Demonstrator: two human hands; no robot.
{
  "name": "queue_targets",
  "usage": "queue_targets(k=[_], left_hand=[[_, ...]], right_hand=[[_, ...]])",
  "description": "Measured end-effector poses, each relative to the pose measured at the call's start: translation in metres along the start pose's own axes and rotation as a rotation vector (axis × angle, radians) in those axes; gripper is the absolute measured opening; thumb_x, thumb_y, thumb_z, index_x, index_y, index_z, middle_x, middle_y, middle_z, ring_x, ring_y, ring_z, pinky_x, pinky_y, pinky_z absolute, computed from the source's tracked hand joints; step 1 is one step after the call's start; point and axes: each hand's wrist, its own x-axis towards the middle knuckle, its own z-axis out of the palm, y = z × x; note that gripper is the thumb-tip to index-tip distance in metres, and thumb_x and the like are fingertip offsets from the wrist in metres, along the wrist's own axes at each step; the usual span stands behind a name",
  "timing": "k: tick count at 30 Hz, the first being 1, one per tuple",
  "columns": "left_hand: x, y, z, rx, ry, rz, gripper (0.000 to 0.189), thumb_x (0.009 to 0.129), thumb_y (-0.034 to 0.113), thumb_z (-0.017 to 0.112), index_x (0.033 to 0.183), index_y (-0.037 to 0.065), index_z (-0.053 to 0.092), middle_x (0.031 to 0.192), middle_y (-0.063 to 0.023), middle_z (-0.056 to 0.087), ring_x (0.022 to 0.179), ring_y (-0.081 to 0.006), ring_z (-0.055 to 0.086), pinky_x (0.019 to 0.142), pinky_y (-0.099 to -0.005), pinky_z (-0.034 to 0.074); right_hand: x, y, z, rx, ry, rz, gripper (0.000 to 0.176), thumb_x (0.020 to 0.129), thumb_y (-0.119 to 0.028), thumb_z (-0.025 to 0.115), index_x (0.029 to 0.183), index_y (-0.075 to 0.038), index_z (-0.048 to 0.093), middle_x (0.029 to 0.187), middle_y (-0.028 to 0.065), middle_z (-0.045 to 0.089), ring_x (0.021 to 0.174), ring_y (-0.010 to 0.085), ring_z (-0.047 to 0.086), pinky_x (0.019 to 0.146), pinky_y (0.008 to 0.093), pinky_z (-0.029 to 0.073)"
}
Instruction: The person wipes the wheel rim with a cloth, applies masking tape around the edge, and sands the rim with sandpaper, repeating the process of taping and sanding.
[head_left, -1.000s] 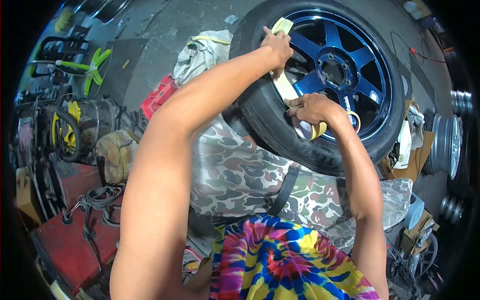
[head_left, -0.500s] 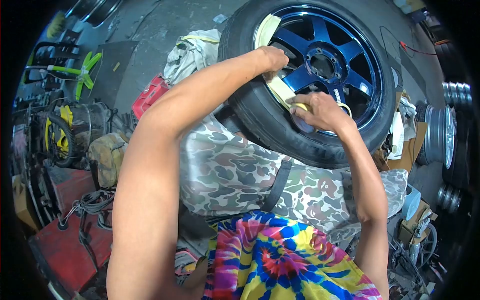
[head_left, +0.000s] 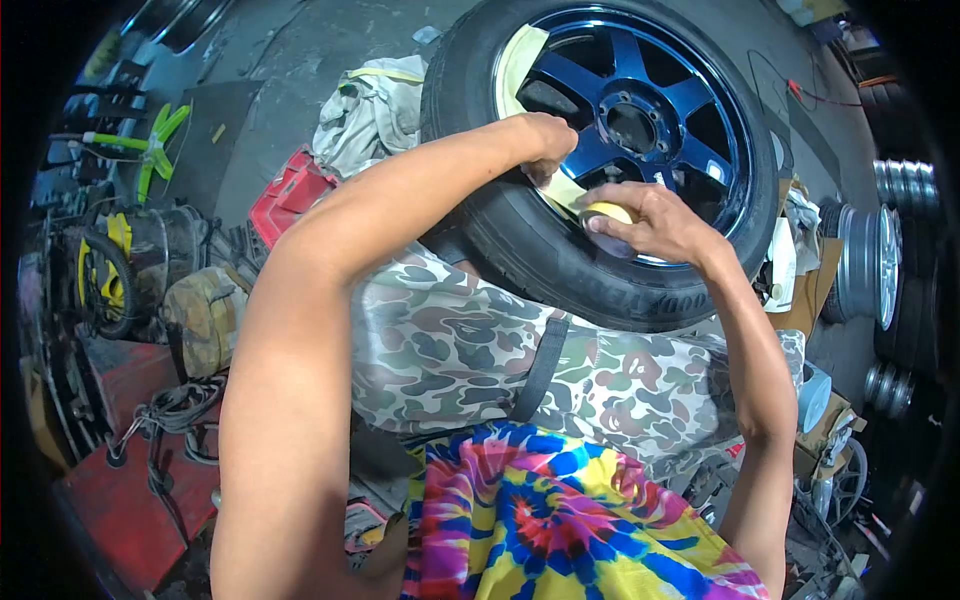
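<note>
A tire (head_left: 600,285) lies in front of me, mounted on a glossy blue spoked wheel rim (head_left: 615,90). A strip of pale yellow masking tape (head_left: 520,62) follows the rim's left edge, between metal and rubber. My left hand (head_left: 547,143) is closed at that edge, its curled fingers on the tape; the fingertips are partly hidden. In my right hand (head_left: 660,222) is the tape roll (head_left: 612,218), gripped between thumb and fingers over the near-side edge of the rim. A short stretch of tape runs from the roll to my left hand.
A grey cloth (head_left: 370,115) and a red plastic case (head_left: 288,195) lie left of the tire. Further left are a green star-shaped stand (head_left: 160,150) and a red box (head_left: 125,500) with a coiled rope. Cardboard (head_left: 815,290) and metal rims (head_left: 865,265) stand on the right.
My right hand has turned, so the tape roll's yellow side shows more. My left hand stays at the rim edge, slightly lower. The whole view has shifted a little.
</note>
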Motion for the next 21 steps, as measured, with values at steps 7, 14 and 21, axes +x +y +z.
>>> queue_targets(k=[7, 14, 21], left_hand=[[0.001, 0.007, 0.008, -0.128, -0.029, -0.04, 0.032, 0.071, 0.028, 0.093, 0.087, 0.004, 0.078, 0.079, -0.0093, 0.078, 0.079, -0.0229, 0.078, 0.075, -0.0379, 0.06], [0.003, 0.04, 0.018, -0.043, 0.116, 0.071, 0.036, 0.072, 0.034, 0.092, 0.093, 0.008, 0.081, 0.099, -0.0143, 0.079, 0.096, -0.03, 0.076, 0.084, -0.0421, 0.06], [-0.002, 0.051, 0.027, -0.024, 0.202, 0.091, 0.037, 0.072, 0.032, 0.091, 0.097, 0.008, 0.081, 0.104, -0.0165, 0.078, 0.104, -0.0348, 0.074, 0.089, -0.0443, 0.059]], right_hand=[[0.015, 0.008, 0.016, -0.28, -0.275, 0.247, 0.05, 0.087, -0.042, 0.074, 0.133, -0.023, 0.073, 0.109, 0.0222, 0.076, 0.105, 0.0392, 0.073, 0.097, 0.0447, 0.056], [0.012, 0.005, 0.021, -0.479, -0.311, 0.218, 0.046, 0.089, -0.044, 0.073, 0.132, -0.027, 0.074, 0.089, 0.0224, 0.075, 0.085, 0.0405, 0.074, 0.083, 0.0474, 0.06], [0.0, 0.0, 0.032, -0.712, -0.199, 0.146, 0.046, 0.094, -0.055, 0.066, 0.103, -0.012, 0.079, 0.081, 0.0157, 0.076, 0.08, 0.035, 0.076, 0.072, 0.0444, 0.061]])
